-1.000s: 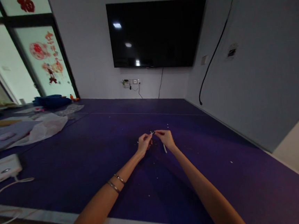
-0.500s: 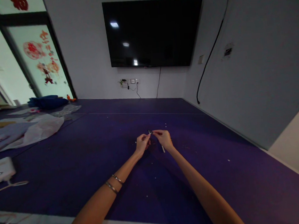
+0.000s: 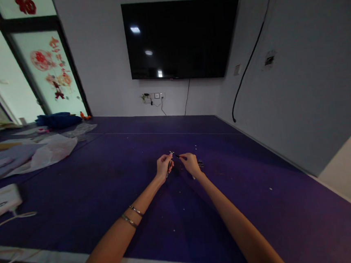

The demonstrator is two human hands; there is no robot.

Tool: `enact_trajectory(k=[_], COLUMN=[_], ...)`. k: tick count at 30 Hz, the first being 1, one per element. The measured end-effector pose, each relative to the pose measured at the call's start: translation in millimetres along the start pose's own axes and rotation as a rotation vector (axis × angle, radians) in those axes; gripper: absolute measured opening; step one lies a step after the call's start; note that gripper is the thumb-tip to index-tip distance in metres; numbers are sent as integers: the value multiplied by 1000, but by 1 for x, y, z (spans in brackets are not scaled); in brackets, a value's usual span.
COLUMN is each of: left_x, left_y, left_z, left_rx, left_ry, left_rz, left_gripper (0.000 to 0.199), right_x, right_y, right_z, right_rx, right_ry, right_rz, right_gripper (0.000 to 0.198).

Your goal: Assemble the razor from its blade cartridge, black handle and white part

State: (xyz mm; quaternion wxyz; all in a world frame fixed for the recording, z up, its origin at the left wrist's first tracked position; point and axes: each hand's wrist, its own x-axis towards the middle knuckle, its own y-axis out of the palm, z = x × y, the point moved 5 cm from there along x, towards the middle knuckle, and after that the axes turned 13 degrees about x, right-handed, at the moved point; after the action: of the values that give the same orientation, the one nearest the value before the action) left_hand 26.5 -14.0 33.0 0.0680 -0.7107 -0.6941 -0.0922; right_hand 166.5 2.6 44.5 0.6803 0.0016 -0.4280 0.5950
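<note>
Over the purple surface [image 3: 130, 172], my left hand [image 3: 164, 167] is closed on a small T-shaped piece [image 3: 171, 152] with a pale, metallic-looking top; a thin dark length runs down past the fingers. Just to its right, my right hand [image 3: 190, 163] pinches a small thin black piece [image 3: 177, 156] that points toward the left hand. A narrow gap separates the two pieces. Both are too small to name. Beside the right wrist lies a dark flat item [image 3: 200, 163], partly hidden by the hand. The end of a pale stick [image 3: 193, 178] shows under that wrist.
Tiny white bits [image 3: 195, 147] are scattered on the surface. At left are a white box with a cable [image 3: 3, 200], crumpled plastic sheeting [image 3: 58, 148] and dark blue cloth [image 3: 58, 120]. A black cord [image 3: 244, 70] hangs at right, and a television [image 3: 182, 38] is on the wall.
The hands have drawn slightly apart, and the small pieces that were together between the fingertips now show separately. My left hand has turned more upright. More of the dark flat item shows.
</note>
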Motion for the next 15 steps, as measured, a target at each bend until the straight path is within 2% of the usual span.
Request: enact_trajectory(k=[3,5,11,15], left_x=[0,-1,-4,-4], left_y=[-3,-3,-1,1], left_z=[0,1,3,5], left_rx=[-6,-7,15,38], left_ry=[-13,-18,-45,-54], left_rz=[1,4,4,12], left_gripper=[37,37,36,34], right_x=[5,7,4,1], right_y=[22,32,45,44], right_z=[-1,-1,-1,1], right_rx=[-264,-351,-424,-455], right_ry=[-34,-37,-63,-66], right_rz=[154,210,312,367], right_gripper=[26,27,30,31])
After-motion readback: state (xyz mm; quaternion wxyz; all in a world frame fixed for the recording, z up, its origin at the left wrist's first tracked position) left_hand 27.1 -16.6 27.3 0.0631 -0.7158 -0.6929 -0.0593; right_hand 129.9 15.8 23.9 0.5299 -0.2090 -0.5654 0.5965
